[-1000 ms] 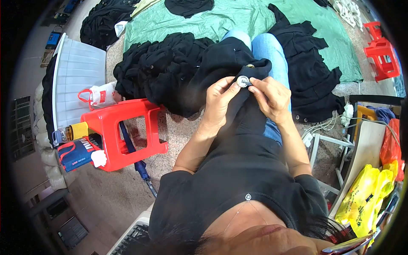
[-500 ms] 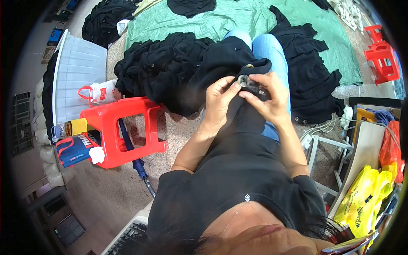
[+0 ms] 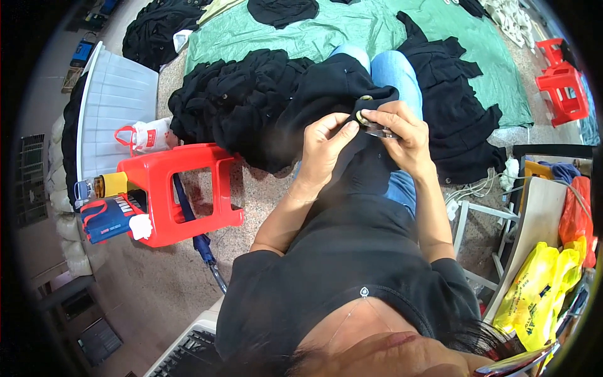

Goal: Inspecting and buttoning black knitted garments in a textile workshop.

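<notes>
left hand (image 3: 325, 147): at the left of the lap garment (image 3: 333, 81), thumb and fingertips pinched narrow on black cloth, right beside a button.
right hand (image 3: 407, 133): at the right of the lap garment, fingers curled close around a slim metal tool (image 3: 380, 132), forefinger tip at the button; exact contact too small to tell.
round button (image 3: 362, 118): on the lap garment, tilted between two sets of fingertips, pale greenish at the rim.
second button (image 3: 366, 98): on the lap garment, just beyond the first, untouched.
nick in the cloth: possible from a slip of the metal tool, so near to folds and fingertips; hard to spot, black on black.
lost pinch: possible from too loose a left hold, at the cost of a twisted button.
slide off the jeans (image 3: 402, 69): possible from the weight of loose folds, down to the left of the lap garment.
red stool (image 3: 151, 182): to the near left of the lap garment.
dark heap (image 3: 232, 88): just left of the lap garment, crumpled, equally black, easy to confuse.
spread garments (image 3: 458, 113): right of the lap garment.
green tarp (image 3: 352, 31): beyond the lap garment.
</notes>
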{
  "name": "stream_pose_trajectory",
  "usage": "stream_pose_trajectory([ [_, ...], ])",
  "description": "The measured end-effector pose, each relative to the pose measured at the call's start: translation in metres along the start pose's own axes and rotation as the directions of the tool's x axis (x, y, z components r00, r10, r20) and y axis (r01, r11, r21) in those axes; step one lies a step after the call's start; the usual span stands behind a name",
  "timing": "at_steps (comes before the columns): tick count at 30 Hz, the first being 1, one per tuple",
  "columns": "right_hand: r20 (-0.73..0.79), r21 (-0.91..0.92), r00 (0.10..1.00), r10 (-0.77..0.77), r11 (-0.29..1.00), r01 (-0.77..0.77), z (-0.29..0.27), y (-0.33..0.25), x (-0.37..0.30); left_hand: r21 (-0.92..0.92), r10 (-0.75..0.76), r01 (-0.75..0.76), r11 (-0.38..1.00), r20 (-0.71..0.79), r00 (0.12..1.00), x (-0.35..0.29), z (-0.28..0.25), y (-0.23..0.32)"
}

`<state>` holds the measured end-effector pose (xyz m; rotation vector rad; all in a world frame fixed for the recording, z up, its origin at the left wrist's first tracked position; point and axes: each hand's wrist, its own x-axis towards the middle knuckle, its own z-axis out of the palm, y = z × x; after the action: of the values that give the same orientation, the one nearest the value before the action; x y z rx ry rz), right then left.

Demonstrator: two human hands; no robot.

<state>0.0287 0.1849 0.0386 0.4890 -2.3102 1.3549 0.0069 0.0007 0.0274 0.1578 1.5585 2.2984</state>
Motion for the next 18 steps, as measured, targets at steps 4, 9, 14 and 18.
stream_pose_trajectory([
  [4,-0.01,0.052,1.0,-0.008,0.999,0.008,0.006,0.011,-0.001,0.062,-0.006,0.003,0.998,0.053,0.999,0.001,-0.005,0.002],
  [9,-0.087,0.309,0.984,0.154,0.943,-0.12,0.019,0.017,-0.005,0.292,0.175,-0.174,0.94,0.024,0.984,0.005,-0.002,0.002],
  [14,-0.099,0.401,0.954,0.283,0.889,-0.222,0.027,0.018,-0.012,0.375,0.182,-0.206,0.904,0.098,0.978,0.006,-0.008,-0.007],
  [18,-0.087,0.558,0.917,0.388,0.782,-0.277,0.03,0.014,-0.015,0.477,0.322,-0.292,0.829,0.019,0.947,0.005,-0.001,-0.011],
])
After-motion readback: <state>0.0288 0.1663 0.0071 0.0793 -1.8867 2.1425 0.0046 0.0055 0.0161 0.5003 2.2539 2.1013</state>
